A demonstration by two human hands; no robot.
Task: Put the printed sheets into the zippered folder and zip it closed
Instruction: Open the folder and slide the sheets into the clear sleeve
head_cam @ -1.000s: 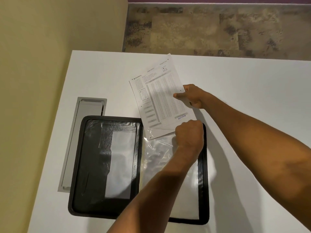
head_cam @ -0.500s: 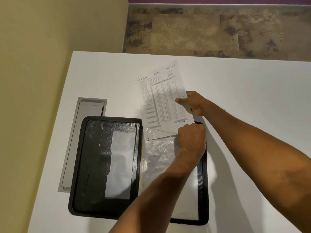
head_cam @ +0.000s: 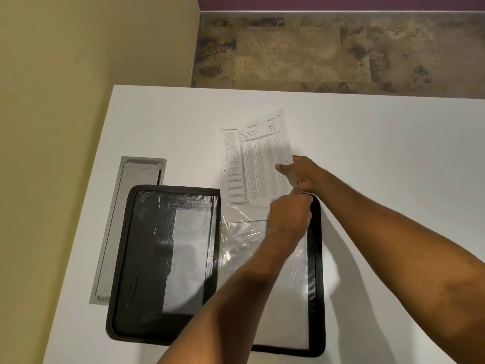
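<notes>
A black zippered folder [head_cam: 147, 258] lies open flat on the white table [head_cam: 380, 158]. Its right half holds a clear plastic sleeve [head_cam: 244, 243]. A printed sheet [head_cam: 257, 164] with a grid of small rows sticks out past the folder's far edge, its lower end inside the sleeve's mouth. My right hand [head_cam: 301, 174] pinches the sheet's right edge. My left hand [head_cam: 288, 216] is closed on the sleeve's top edge just below it. The sheet's lower right corner is hidden by my hands.
A grey recessed cable tray [head_cam: 131, 206] sits in the table left of the folder, partly under it. A yellow wall [head_cam: 78, 74] runs along the table's left side. Mottled brown floor [head_cam: 328, 53] lies beyond the far edge.
The sheet has slid down toward me, further into the sleeve, and turned straighter. Both hands have moved a little toward me with it.
</notes>
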